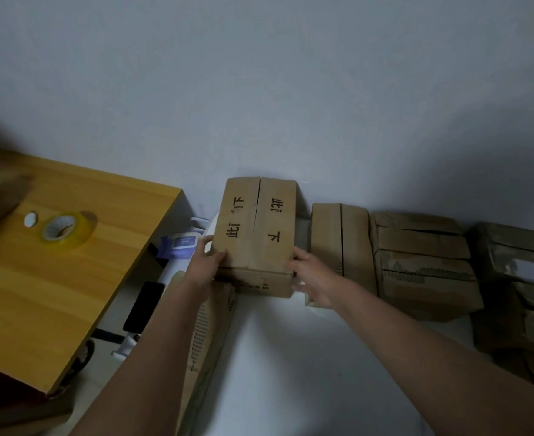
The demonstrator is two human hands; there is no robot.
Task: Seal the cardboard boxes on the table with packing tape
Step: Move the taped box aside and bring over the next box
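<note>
Five cardboard boxes (256,228) (341,243) (423,265) (517,278) (209,325), one tape roll (65,229), two hands (207,262) (314,278), one wooden table (39,294)

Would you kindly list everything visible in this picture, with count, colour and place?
Printed box: one, brown with black characters, flaps closed, centre by the wall, held from both sides.
Row of boxes: at least three, brown, on the floor to the right along the wall; the far ones look worn.
Flattened cardboard: one, brown, leaning below the printed box.
Tape roll: one, yellowish clear, on the wooden table.
Wooden table: one, orange-brown, at left.
Small white disc: one, beside the tape roll.
Wipes pack: one, blue-purple, between table and box.
Dark phone-like slab: one, black, below the table edge.
Left hand: grip on the box's left edge.
Right hand: grip on its right lower corner.
</note>
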